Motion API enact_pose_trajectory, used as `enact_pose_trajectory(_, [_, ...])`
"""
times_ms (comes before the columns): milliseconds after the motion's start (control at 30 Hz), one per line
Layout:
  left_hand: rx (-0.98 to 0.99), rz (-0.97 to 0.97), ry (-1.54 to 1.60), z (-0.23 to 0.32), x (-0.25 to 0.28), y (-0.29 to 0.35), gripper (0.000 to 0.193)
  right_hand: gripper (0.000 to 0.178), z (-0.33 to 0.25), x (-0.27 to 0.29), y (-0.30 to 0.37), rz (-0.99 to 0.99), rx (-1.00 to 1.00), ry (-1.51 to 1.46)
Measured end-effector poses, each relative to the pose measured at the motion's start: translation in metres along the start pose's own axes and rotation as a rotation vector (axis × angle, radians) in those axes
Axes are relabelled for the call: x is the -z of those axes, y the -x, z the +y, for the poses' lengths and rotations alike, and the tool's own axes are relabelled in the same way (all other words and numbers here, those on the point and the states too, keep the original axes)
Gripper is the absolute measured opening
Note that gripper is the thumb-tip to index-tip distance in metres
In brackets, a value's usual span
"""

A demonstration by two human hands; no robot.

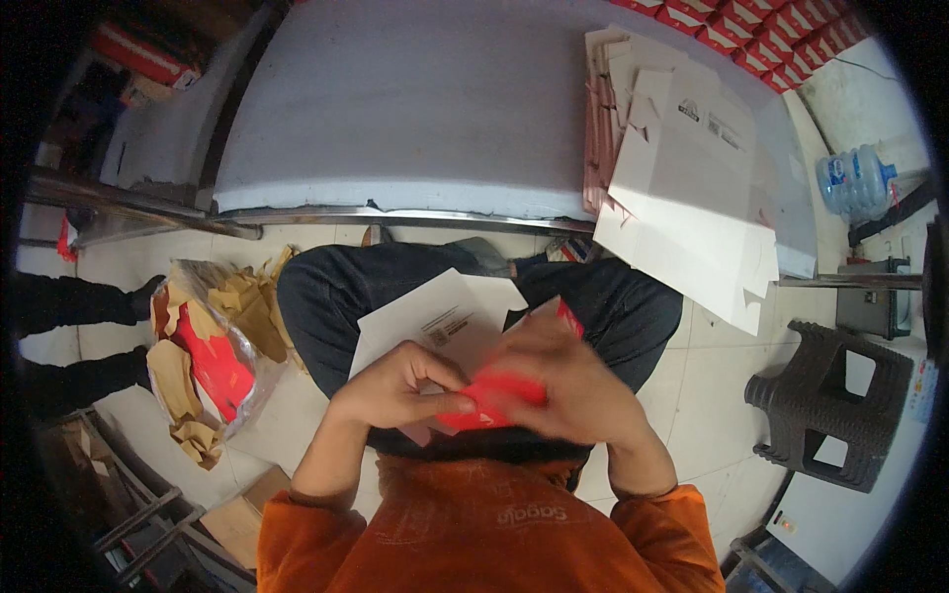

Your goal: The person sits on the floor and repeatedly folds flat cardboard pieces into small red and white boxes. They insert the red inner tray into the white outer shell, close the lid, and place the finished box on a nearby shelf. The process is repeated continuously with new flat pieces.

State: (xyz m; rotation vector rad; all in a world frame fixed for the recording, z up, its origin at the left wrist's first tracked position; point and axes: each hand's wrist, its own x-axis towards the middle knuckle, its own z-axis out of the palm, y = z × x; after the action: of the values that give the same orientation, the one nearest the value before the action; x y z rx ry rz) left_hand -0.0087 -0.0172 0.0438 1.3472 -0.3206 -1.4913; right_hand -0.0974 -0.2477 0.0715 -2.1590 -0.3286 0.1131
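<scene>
Over my lap lies a partly folded cardboard box blank (440,311), white on one face and red on the other. My left hand (410,387) is closed on its near edge, thumb and fingers pinching the red part. Against the red flap on the other side is my right hand (573,385), its fingers bent but smeared by motion, so its grip cannot be made out. Part of the blank is hidden behind both hands.
A grey-topped table (405,109) stands ahead, with a stack of flat white box blanks (682,148) at its right. Red boxes (751,35) are piled behind. Dark stools (840,405) and a water bottle (855,183) are right; a bag of paper scraps (213,356) lies left, near another person's legs (79,301).
</scene>
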Motion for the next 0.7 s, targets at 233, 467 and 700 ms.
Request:
enact_pose_trajectory(233, [-0.354,-0.081,-0.941,0.021,-0.014,-0.008,0.020,0.033,-0.006,0.003,-0.002,-0.126,0.026,-0.004])
enact_pose_trajectory(467, [-0.694,0.501,0.621,0.034,-0.033,-0.013,0.024,0.043,0.006,-0.001,0.004,0.406,0.477,0.437])
enact_pose_trajectory(700, [-0.731,0.665,0.422,0.028,-0.050,-0.035,0.026,0.048,-0.010,0.015,0.008,0.314,0.105,0.483])
